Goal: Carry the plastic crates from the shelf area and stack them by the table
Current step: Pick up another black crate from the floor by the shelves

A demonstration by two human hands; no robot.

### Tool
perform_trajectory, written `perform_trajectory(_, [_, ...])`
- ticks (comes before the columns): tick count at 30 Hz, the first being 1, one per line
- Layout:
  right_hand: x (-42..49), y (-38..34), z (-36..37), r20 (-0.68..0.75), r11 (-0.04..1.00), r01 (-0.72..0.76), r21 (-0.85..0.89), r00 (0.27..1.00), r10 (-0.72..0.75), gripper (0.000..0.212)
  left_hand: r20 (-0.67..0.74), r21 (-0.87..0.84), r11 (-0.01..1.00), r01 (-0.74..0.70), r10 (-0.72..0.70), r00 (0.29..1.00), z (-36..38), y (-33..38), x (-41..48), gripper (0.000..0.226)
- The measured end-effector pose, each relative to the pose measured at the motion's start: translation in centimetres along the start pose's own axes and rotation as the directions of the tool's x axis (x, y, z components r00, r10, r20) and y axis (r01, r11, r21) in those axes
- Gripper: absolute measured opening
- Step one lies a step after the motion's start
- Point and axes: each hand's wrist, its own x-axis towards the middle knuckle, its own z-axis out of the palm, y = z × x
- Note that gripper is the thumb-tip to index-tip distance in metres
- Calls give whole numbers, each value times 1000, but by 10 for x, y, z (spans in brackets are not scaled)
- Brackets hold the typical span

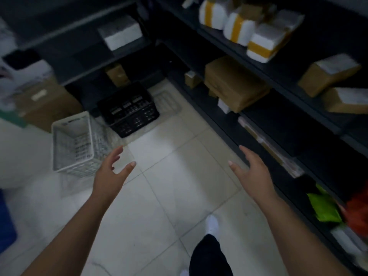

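Beyond the empty, spread hands (111,172), white crate (73,144) and black crate (129,110).

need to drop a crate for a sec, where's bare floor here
Bare tile floor lies between the white crate and the right-hand shelving. The corner is crowded: black crate, cardboard boxes.

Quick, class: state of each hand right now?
Left hand: open, empty, fingers spread near the white crate.
Right hand: open, empty, fingers spread over the floor.
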Motion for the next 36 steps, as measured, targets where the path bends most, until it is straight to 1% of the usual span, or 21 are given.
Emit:
perform_trajectory(3, [77, -41, 27, 70, 999, 32, 17, 997, -33, 68, -79, 5, 999, 44, -44, 996, -25, -12, 53, 58])
perform_trajectory(7, [170, -98, 70, 148, 996, 90, -25, 985, -86, 70, -193, -24, 992, 121, -124, 973, -62, -36, 122, 58])
perform_trajectory(12, [265, -163, 149, 211, 989, 136, -52, 970, -122, 70, -237, -99, 978, 183, -202, 950, -94, -88, 207, 59])
perform_trajectory(17, [342, -222, 235, 234, 987, 130, -92, 967, -105, 68, -236, -189, 942, 277, -318, 918, -121, -146, 311, 65])
perform_trajectory(21, [403, -264, 293, 279, 984, 113, -139, 958, -70, 67, -194, -190, 924, 333, -367, 910, -143, -174, 392, 66])
perform_trajectory(24, [450, -289, 330, 285, 977, 125, -172, 956, -72, 66, -189, -177, 917, 356, -387, 902, -155, -193, 448, 67])
perform_trajectory(29, [542, -307, 394, 336, 975, 115, -192, 941, -45, 65, -191, -181, 888, 422, -453, 871, -153, -233, 538, 68])
perform_trajectory(34, [647, -313, 465, 387, 972, 117, -205, 922, -30, 64, -218, -193, 835, 515, -548, 808, -132, -272, 624, 65])
perform_trajectory(36, [687, -312, 494, 382, 968, 122, -218, 924, -30, 63, -220, -222, 817, 533, -574, 789, -116, -285, 658, 64])
